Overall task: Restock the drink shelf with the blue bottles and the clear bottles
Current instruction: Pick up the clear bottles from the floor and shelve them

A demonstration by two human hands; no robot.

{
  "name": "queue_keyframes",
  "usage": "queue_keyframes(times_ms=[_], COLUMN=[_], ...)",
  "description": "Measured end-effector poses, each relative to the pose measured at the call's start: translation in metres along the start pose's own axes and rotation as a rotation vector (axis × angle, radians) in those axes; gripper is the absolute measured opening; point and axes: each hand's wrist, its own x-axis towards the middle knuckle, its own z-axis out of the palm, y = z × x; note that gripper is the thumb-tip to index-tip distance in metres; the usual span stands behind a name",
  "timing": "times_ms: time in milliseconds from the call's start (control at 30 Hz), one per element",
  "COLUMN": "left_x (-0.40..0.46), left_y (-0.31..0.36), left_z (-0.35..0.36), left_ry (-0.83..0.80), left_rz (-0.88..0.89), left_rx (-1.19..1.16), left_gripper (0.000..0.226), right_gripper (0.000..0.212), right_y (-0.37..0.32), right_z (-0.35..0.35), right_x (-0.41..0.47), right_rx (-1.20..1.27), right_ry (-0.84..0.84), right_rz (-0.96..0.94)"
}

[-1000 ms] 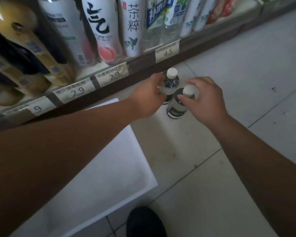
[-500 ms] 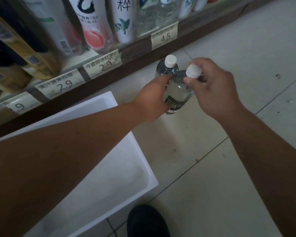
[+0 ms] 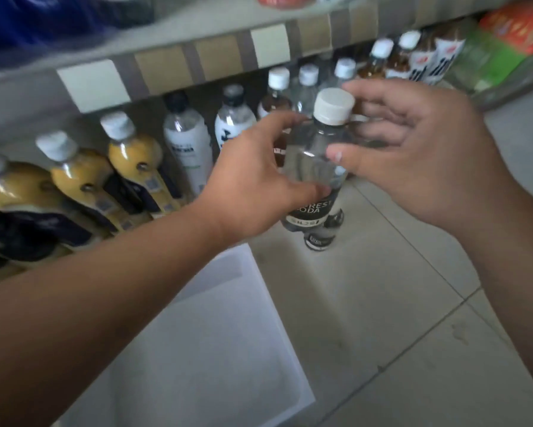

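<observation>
Mid-restock, I'd say. I've got my left hand (image 3: 259, 186) wrapped around the body of a clear bottle (image 3: 316, 167) with a white cap and dark label, thumb across the front, fingers curled behind. It's lifted off the floor, in front of the lower drink shelf (image 3: 166, 66), not yet on it. My right hand (image 3: 419, 149) sits just beside the bottle's neck on the far side from the left hand; fingers are loosely spread and blurred. I can't tell whether it holds anything: there's a hint of something clear between the fingers, too smeared to call.

Below the lifted bottle, a second clear bottle (image 3: 319, 238) stands on the floor tiles (image 3: 382, 303), only its lower part showing, so at least one more is left to shelve. The white bin (image 3: 228, 349) nearer me than the shelf looks bare in the part I can see, so my guess is the stock's mostly out already.

Behind the held bottle, the shelf already carries rows: yellow juice bottles (image 3: 83, 180) at its left end, white-label bottles (image 3: 186, 143), then clear white-capped ones (image 3: 305, 84) further right. No blue bottles that I can pick out for sure. Remaining: place this one, then the floor one.
</observation>
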Motion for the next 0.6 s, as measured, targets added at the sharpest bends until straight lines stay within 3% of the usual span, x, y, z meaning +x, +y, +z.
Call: queue_keyframes(times_ms=[133,267,467,600], left_x=[0.017,0.036,0.074,0.101], left_y=[0.044,0.093,0.152,0.169], left_z=[-0.056,-0.106,-0.173,-0.199], left_ry=[0.099,0.169,0.225,0.330], left_rz=[0.043,0.074,0.147,0.219], left_rx=[0.031,0.135,0.465,0.646], left_gripper=[0.073,0.072,0.079,0.098], right_gripper=[0.091,0.104,0.085,0.062], right_y=[-0.035,-0.072,-0.125,-0.141], right_z=[-0.001,0.017,0.030,0.040], right_x=[0.022,0.056,0.129,0.168], right_rx=[0.022,-0.037,0.050,-0.035], right_ry=[-0.124,-0.015,0.063,0.084], right_rz=[-0.023,-0.094,-0.230,-0.225])
